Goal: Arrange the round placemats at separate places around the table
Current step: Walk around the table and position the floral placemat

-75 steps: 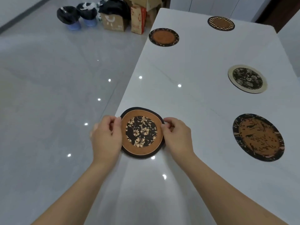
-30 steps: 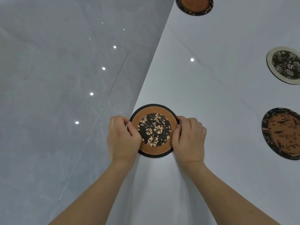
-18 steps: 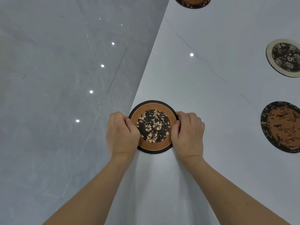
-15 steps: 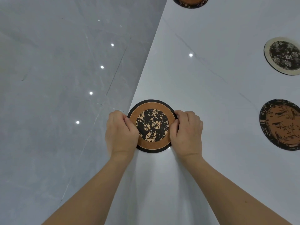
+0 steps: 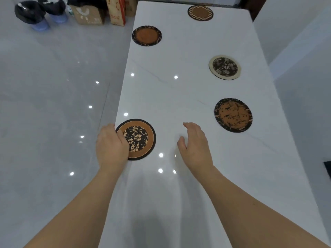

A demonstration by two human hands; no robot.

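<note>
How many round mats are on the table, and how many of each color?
Brown middle with dark rim: 3, at (checkered rim) and.
Black flowery middle with brown ring: 1, under the left hand.
Black flowery middle with cream rim: 1.
Total: 5 mats.

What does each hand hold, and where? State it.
Left hand rests on the floral placemat at its left edge. Right hand holds nothing, open above the table.
</note>
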